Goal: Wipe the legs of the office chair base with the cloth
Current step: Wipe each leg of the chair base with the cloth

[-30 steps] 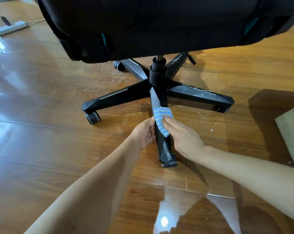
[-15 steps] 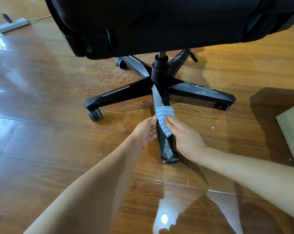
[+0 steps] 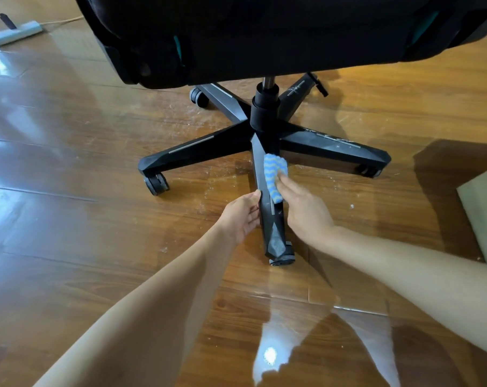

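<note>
Office chair base (image 3: pixel 265 118): black, five-legged, standing on its casters on a glossy wooden floor (image 3: pixel 69 219) beneath the dark seat (image 3: pixel 264 37). The near leg (image 3: pixel 273 230) runs from the hub towards me, and both hands work on it.

The right hand (image 3: pixel 306 213) lays the cloth (image 3: pixel 274 177), blue with pale wavy stripes, over the upper face of that leg, roughly midway between the hub and the caster (image 3: pixel 282 259). Its grip is spread, with the fingers straight and pressing the cloth onto the leg rather than curling round it. I judge that this keeps the most fabric in contact along the ridge.

The left hand (image 3: pixel 242 216) lies against the leg's left flank, just on the caster side of the cloth. Its thumb is at the top edge, and its grip is loose and apart, closed on nothing. I take it as a brace: the base can roll and swivel, so a wiping push from the right wants a counter-hold.

White specks lie on the floor around the legs. Whether the other four legs are clean I cannot tell. I read the step in hand as a stroke along this leg.
</note>
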